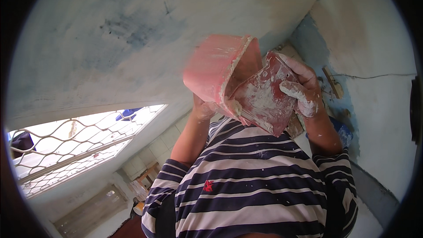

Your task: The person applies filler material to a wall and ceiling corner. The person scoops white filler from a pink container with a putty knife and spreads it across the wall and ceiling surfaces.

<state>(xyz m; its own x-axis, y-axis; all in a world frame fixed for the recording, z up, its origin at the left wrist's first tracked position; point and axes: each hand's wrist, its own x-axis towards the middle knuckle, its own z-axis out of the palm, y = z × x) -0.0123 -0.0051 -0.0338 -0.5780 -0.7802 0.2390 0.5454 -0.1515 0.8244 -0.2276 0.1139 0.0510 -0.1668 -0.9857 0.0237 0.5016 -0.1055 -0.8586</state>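
A pink plastic tub (pixel 216 61) is tipped on its side in front of my chest, its mouth facing right and its rim crusted with pale plaster. My left hand (pixel 203 108) grips the tub from below and behind; most of its fingers are hidden by the tub. In my right hand (pixel 305 89) is a dark red flat plastic spreader (pixel 269 94), smeared with white plaster. The thumb lies across its face and the fingers are behind it. The spreader's left edge meets the tub's rim at the opening. White plaster coats my right thumb and fingers.
A patchy plastered wall (pixel 145 39) rises ahead and to the left, above a window with a wavy metal grille (pixel 66 143). The right wall (pixel 352 31) is partly coated over blue paint. Behind my right forearm stands a blue bucket (pixel 343 133). Wooden furniture (pixel 147 178) is at lower left.
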